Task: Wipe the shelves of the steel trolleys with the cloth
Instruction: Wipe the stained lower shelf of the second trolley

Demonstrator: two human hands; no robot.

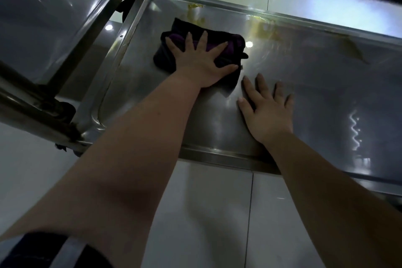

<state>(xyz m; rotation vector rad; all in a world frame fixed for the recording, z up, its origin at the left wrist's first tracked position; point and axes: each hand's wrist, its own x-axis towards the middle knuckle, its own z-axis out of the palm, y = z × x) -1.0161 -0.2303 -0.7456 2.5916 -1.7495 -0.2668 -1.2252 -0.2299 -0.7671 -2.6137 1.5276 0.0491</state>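
Head camera: A person is leaning over the lower shelf (326, 98) of a steel trolley, and the left hand (202, 65) is pressing a folded dark cloth (176, 28) flat against the steel near the shelf's far left corner. Yellowish stains (263, 28) are lying just beyond the cloth and are trailing along the far rim to the right, not yet under it. A second trolley (54, 17) is standing close on the left, and pale floor tiles (217, 213) are showing below.

The likeliest trouble is looking like smearing. A cloth pushed through those stains may be dragging yellow streaks across steel that is already shining. The residue tucked against the raised rim may also be getting missed, since a flat palm is not reaching into that edge. A hard push could be shifting the trolley too, if it is standing on unlocked wheels; that cannot be told from here.

The left fingers (203, 39) are spreading wide and straight over the cloth, with the thumb out to the side, pressing rather than gripping. The right hand (269, 109) is resting palm down on bare steel just beside the cloth, its fingers (261, 85) straight and slightly fanned, holding nothing and apparently bracing the person.
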